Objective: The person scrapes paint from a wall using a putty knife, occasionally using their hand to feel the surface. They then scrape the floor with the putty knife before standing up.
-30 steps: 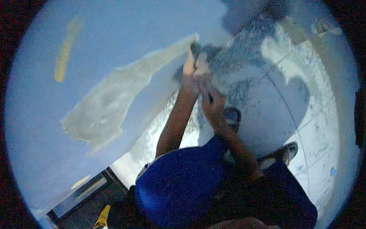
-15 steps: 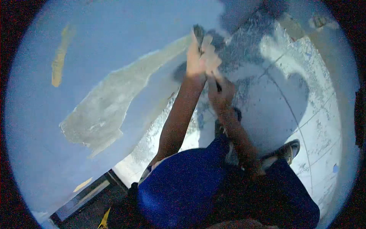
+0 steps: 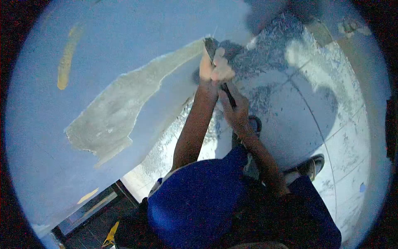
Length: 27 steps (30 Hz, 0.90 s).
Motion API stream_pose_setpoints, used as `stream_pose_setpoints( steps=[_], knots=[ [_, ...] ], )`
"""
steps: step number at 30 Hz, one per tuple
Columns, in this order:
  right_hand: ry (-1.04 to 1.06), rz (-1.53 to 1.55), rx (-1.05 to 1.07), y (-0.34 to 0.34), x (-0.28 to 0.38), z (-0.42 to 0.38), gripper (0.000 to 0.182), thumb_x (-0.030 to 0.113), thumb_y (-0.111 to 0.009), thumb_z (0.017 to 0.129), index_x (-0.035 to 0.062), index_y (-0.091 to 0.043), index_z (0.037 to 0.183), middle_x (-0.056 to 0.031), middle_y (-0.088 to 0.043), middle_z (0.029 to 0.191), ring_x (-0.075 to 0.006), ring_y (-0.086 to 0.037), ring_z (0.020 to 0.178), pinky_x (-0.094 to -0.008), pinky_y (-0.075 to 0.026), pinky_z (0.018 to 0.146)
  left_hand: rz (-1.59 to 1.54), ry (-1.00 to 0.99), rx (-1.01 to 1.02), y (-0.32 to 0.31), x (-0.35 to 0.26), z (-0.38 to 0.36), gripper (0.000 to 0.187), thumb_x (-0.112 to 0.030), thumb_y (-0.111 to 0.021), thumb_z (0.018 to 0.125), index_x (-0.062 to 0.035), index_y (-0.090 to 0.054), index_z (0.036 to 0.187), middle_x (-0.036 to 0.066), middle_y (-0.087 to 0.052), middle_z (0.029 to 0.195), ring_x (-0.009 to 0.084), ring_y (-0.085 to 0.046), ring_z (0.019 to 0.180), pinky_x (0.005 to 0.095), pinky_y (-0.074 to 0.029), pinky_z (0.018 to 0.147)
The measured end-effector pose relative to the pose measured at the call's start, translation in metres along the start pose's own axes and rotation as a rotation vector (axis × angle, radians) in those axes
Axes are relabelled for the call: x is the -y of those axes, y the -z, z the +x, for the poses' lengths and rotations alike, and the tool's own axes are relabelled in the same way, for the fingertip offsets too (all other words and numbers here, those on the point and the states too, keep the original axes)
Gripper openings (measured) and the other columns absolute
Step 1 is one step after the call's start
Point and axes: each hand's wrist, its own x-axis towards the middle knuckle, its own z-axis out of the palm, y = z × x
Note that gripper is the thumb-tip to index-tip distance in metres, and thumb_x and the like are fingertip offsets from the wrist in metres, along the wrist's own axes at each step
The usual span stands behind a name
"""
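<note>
I have both hands in sight through the head camera, close together, with the left hand farther out and the right hand just behind it, a little to its right. My left grip is closed around the upper part of a dark tool, thumb on one side and bunched fingers on the other; my right grip is wrapped on the lower, handle-like part. I cannot tell whether the dark parts join as one piece beneath the left hand. The tool's broad end pokes out just beyond the left grip, at the narrow upper end of a bare grey patch in the blue surface; from here I cannot tell whether it touches. The patch widens away to the left of the grips and nearer to me. Farther left I see a yellow streak. To the right of the grips lies the pale floor, under a large shadow. One sandal sits close behind the right grip, another farther right. Nearer than the grips, blue clothing fills the middle, with a yellow object well off to its left.
</note>
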Motion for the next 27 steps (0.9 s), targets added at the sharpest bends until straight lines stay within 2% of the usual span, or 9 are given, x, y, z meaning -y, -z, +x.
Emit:
stream_pose_setpoints(
  steps=[3,6,7,9,11,18,21,24,27],
  knots=[
    [-0.186,-0.058,0.134,0.012,-0.001,-0.008,0.023,0.019,-0.061,0.081,0.0012,-0.063,0.096,-0.0154,-0.061,0.068,-0.0264,-0.060,0.054,-0.0349,-0.045,0.052,0.083,-0.041,-0.250,-0.005,0.007,-0.010,0.058,-0.055,-0.016,0.092,-0.0109,-0.045,0.069,0.001,-0.040,0.041,0.0134,-0.027,0.032,0.0286,-0.021,0.037],
    [0.035,-0.084,-0.032,0.007,0.000,-0.002,0.021,0.016,-0.060,0.083,-0.0012,-0.064,0.093,-0.0119,-0.059,0.060,-0.0136,-0.055,0.051,-0.0290,-0.042,0.050,0.071,-0.032,-0.278,-0.013,0.010,-0.011,0.061,-0.059,-0.016,0.090,-0.0107,-0.044,0.065,0.000,-0.037,0.038,0.0123,-0.028,0.032,0.0267,-0.020,0.035],
    [-0.014,-0.072,-0.023,0.007,0.004,-0.001,0.021,0.016,-0.061,0.082,-0.0013,-0.064,0.093,-0.0124,-0.059,0.060,-0.0153,-0.056,0.051,-0.0293,-0.042,0.050,0.093,-0.055,-0.364,-0.017,0.009,-0.004,0.062,-0.060,-0.016,0.090,-0.0104,-0.044,0.065,0.000,-0.036,0.038,0.0119,-0.028,0.032,0.0258,-0.020,0.034],
    [-0.120,-0.048,0.007,0.010,0.015,-0.002,0.020,0.016,-0.062,0.081,-0.0014,-0.064,0.092,-0.0132,-0.060,0.062,-0.0187,-0.058,0.051,-0.0298,-0.043,0.051,-0.001,-0.060,-0.349,-0.016,0.012,-0.007,0.063,-0.061,-0.016,0.089,-0.0101,-0.044,0.065,0.000,-0.035,0.038,0.0115,-0.029,0.032,0.0246,-0.020,0.034],
    [-0.051,-0.096,-0.028,0.002,-0.001,-0.012,0.019,0.015,-0.063,0.080,-0.0013,-0.064,0.091,-0.0141,-0.061,0.064,-0.0202,-0.058,0.052,-0.0300,-0.044,0.051,-0.225,-0.037,-0.119,-0.011,0.015,-0.014,0.063,-0.061,-0.017,0.089,-0.0099,-0.043,0.065,0.000,-0.035,0.038,0.0115,-0.030,0.032,0.0238,-0.021,0.034],
    [0.019,-0.118,-0.054,0.001,0.010,-0.002,0.018,0.014,-0.062,0.081,-0.0015,-0.063,0.089,-0.0168,-0.061,0.068,-0.0223,-0.061,0.058,-0.0312,-0.045,0.054,-0.166,-0.014,-0.122,-0.014,0.012,-0.016,0.061,-0.061,-0.015,0.089,-0.0101,-0.043,0.070,0.000,-0.035,0.037,0.0121,-0.030,0.032,0.0243,-0.019,0.034],
    [-0.081,-0.116,0.027,-0.003,0.005,-0.008,0.018,0.015,-0.061,0.081,-0.0014,-0.063,0.090,-0.0176,-0.061,0.069,-0.0258,-0.062,0.059,-0.0320,-0.045,0.053,-0.204,-0.020,-0.111,-0.013,0.012,-0.018,0.061,-0.061,-0.016,0.089,-0.0101,-0.043,0.070,0.000,-0.035,0.038,0.0122,-0.030,0.032,0.0241,-0.020,0.035],
    [0.061,-0.245,0.040,-0.005,-0.002,-0.012,0.018,0.015,-0.061,0.082,-0.0012,-0.062,0.088,-0.0172,-0.060,0.067,-0.0243,-0.061,0.057,-0.0319,-0.043,0.051,-0.155,-0.026,-0.107,-0.014,0.007,-0.018,0.060,-0.061,-0.016,0.089,-0.0101,-0.043,0.070,0.000,-0.035,0.038,0.0123,-0.031,0.033,0.0240,-0.021,0.035],
    [0.097,-0.140,-0.108,-0.006,-0.003,-0.008,0.018,0.015,-0.061,0.082,-0.0015,-0.063,0.089,-0.0166,-0.062,0.068,-0.0220,-0.061,0.057,-0.0315,-0.044,0.051,-0.178,-0.008,-0.104,-0.014,0.008,-0.012,0.060,-0.061,-0.016,0.089,-0.0102,-0.043,0.070,0.000,-0.036,0.038,0.0124,-0.031,0.033,0.0239,-0.022,0.036]
  ],
)
